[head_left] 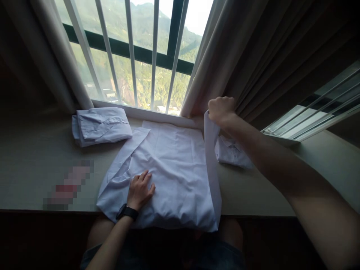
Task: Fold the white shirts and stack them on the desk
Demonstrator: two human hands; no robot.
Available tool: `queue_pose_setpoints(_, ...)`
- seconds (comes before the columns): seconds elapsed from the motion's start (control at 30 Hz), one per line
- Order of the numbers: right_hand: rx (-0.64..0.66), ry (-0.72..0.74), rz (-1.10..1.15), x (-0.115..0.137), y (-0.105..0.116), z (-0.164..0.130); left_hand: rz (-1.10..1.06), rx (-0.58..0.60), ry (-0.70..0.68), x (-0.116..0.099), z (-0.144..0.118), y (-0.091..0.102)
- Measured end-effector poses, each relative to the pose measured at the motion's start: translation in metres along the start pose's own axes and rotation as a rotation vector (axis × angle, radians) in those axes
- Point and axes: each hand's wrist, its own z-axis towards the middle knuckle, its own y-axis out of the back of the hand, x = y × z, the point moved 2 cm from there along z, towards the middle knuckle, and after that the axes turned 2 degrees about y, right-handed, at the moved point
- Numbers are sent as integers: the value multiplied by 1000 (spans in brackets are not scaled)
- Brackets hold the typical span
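A white shirt (174, 168) lies spread over the sill in front of me, its near edge hanging past the front edge above my knees. Its left side is folded inward in a long flap. My left hand (140, 190), with a black watch on the wrist, rests on the shirt's left part with its fingers spread. At the far right corner my right hand (221, 109) is raised and closed round the shirt's edge. A strip of cloth along the right side is lifted up towards that fist.
A folded white garment (102, 125) lies at the back left, and another folded white shirt (232, 152) at the right, partly behind my right arm. A blurred pinkish item (69, 185) is on the left. Behind stand a barred window (131, 67) and curtains (225, 48).
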Motion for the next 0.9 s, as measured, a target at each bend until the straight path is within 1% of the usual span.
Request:
queue_pose_setpoints(0.1, -40, 10, 28, 29, -24, 37, 9, 14, -10, 0, 2, -1)
queue_pose_setpoints(0.2, -55, 95, 66, 59, -47, 61, 6, 24, -13, 0, 4, -2)
queue_pose_setpoints(0.3, 5, 189, 85, 87, -67, 70, -1, 27, -7, 1, 5, -3)
queue_pose_setpoints(0.43, 125, 320, 77, 113, -90, 67, 2, 28, -8, 2, 6, -5)
queue_pose_setpoints(0.5, 192, 366, 92, 121, -103, 65, -2, 28, -12, 3, 6, -6)
queue_pose_setpoints(0.6, 282, 381, 124, 127, -123, 63, -6, 21, -12, 3, 6, -5)
queue_pose_setpoints(0.7, 333, 311, 157, 128, -140, 66, -6, 16, -17, 2, 6, -4)
queue_pose_setpoints(0.8, 340, 212, 214, 126, -152, 71, -11, 10, -24, 2, 6, -3)
queue_pose_setpoints(0.9, 339, 203, 254, 124, -159, 77, -11, 4, -25, 3, 6, -3)
